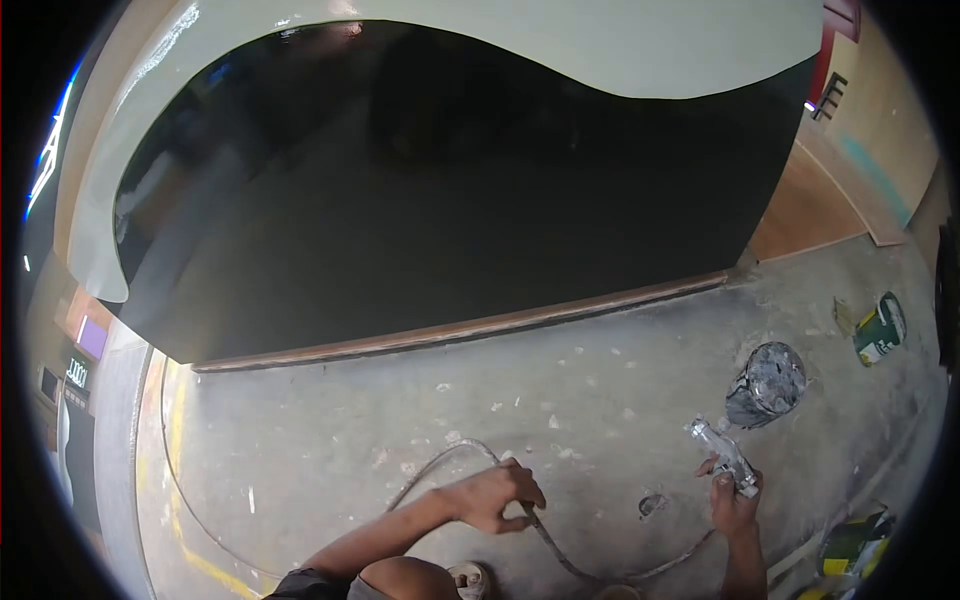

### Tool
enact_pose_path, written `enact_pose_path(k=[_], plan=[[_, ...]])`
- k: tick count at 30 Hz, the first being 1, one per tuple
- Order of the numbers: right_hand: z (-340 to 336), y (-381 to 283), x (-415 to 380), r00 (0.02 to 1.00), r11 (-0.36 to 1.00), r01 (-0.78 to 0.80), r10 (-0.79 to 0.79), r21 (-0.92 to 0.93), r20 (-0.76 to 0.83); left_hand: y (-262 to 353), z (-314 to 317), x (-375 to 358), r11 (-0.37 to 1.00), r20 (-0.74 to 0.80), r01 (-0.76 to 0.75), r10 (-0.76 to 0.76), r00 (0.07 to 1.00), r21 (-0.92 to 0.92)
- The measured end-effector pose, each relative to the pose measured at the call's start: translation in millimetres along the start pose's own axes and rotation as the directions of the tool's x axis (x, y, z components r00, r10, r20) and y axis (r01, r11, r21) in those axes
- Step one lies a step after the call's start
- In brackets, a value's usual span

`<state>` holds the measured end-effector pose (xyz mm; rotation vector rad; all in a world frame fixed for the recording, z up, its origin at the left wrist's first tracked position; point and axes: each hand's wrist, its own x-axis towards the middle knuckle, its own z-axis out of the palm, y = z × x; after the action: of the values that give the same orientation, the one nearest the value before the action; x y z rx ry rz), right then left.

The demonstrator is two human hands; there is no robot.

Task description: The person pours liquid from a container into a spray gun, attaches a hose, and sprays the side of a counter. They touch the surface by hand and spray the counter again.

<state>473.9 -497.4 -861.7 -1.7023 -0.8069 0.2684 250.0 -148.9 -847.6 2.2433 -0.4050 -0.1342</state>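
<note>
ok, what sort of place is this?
Likely a workshop or fit-out site where painting is done: a grey floor spotted with pale marks, a smeared bucket, and a hose on the floor before a large glossy dark panel.

We see a glossy, smooth black panel (450,200) with a glossy pale border (700,50), a matt, stained grey floor (450,400), and a shiny metallic spray gun (724,457).

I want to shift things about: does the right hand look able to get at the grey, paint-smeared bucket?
Probably, though not freely: the bucket sits just beyond the right hand, whose grip is taken up by a silver metal spray gun that might need setting down first.
</note>
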Motion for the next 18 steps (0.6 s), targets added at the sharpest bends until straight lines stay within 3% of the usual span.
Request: enact_pose_path(k=[2, 4, 6, 8, 10, 12, 13, 15, 18], plan=[[-14.9, 12.8, -2.4, 0.998, 0.997, 0.065, -0.065, -0.042, -0.007, -11.4, -20.7, 1.4, 0.993, -0.148, 0.117, -0.11, 0.983, 0.036], [-28.7, 21.8, -20.0, 0.989, 0.991, -0.129, 0.131, 0.033, -0.068, -14.1, -51.6, 4.1, 0.98, -0.326, 0.159, -0.113, 0.939, 0.12], [-27.4, 2.9, -26.2, 0.964, 0.975, -0.192, 0.209, 0.11, -0.165, -4.0, -83.8, 14.4, 0.896, -0.43, 0.435, -0.428, 0.795, -0.087], [-36.1, 5.6, -39.7, 0.939, 0.964, -0.225, 0.254, 0.144, -0.233, 2.6, -114.4, 29.1, 0.883, -0.582, 0.469, -0.388, 0.715, -0.012], [-38.5, -7.6, -45.9, 0.93, 0.956, -0.237, 0.274, 0.171, -0.243, -5.9, -141.2, 42.5, 0.706, -0.661, 0.536, -0.129, 0.74, 0.463], [-39.1, -16.5, -49.7, 0.922, 0.948, -0.249, 0.295, 0.198, -0.252, -0.8, -165.1, 58.2, 0.747, -0.689, 0.426, 0.059, 0.722, 0.511], [-39.7, -19.3, -50.7, 0.937, 0.956, -0.223, 0.264, 0.188, -0.228, 6.6, -172.5, 66.1, 0.748, -0.688, 0.423, 0.062, 0.723, 0.511], [-40.5, -19.9, -53.5, 0.951, 0.965, -0.195, 0.231, 0.177, -0.206, 24.6, -180.4, 82.6, 0.596, -0.712, 0.486, 0.219, 0.667, 0.64], [-36.2, -23.4, -52.9, 0.939, 0.954, -0.211, 0.258, 0.212, -0.228, 28.5, -180.6, 94.6, 0.496, -0.735, 0.583, 0.189, 0.651, 0.643]])
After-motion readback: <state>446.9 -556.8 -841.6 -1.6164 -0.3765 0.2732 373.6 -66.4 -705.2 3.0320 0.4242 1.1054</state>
